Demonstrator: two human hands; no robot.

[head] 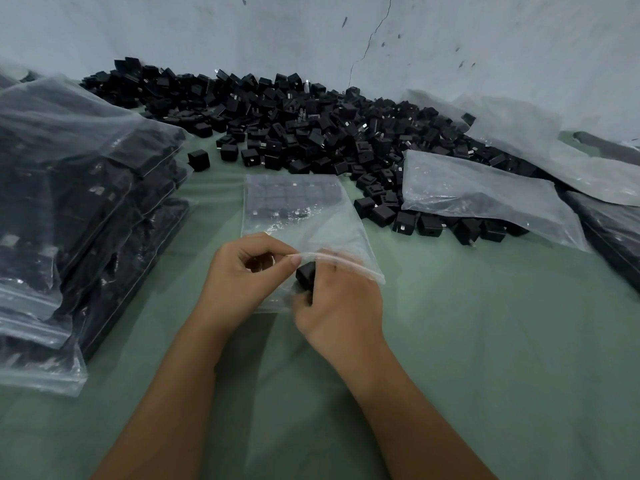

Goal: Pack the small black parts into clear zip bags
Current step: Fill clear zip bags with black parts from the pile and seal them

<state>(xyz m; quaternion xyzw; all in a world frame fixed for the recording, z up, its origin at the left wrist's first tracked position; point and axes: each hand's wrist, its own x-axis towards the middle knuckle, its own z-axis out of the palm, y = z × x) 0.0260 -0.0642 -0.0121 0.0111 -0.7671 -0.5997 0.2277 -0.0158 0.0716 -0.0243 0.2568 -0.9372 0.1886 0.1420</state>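
Black part (306, 274) in right-hand grip (341, 303)

Open green bench (485, 358) across the lower right and bottom of the frame, passable. Left edge blocked by a tall stack of filled bags (76, 216). Upper centre walled off by a heap of black parts (311, 123) against the grey wall (311, 32). Right side crowded with empty clear bags (485, 192) lying over the heap. Narrow strip of bare bench between stack and centre bag (294, 206), with stray black parts (199, 159) at its far end. Centre taken by both grips at the bag mouth.
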